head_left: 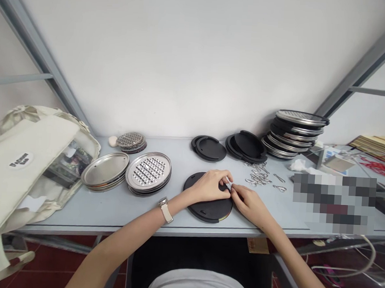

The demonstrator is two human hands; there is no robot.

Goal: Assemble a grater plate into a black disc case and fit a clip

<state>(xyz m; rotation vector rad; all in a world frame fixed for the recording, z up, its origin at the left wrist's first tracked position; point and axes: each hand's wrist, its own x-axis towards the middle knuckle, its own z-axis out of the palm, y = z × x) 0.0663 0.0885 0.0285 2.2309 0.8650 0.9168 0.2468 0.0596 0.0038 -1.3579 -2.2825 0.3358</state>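
A round black plate [204, 207] lies flat near the table's front edge, with a thin coloured and silvery edge showing at its lower right. Over its right part, my left hand [213, 186], with a watch at the wrist, is bent with its fingertips close together. My right hand [246, 203] meets it at the plate's right rim, fingers curled. A small shiny metal piece [228, 186] shows between the fingertips of both hands. It resembles the wire loops [258, 176] heaped behind my right hand, but its exact shape is hidden.
Grater discs [149, 171] and plain metal discs [106, 170] stand in stacks on the left, beside a cream bag [31, 164]. Smaller grater discs [130, 141] lie behind. Black round covers [210, 148] and a tall stack of assembled discs [295, 135] stand at the back right.
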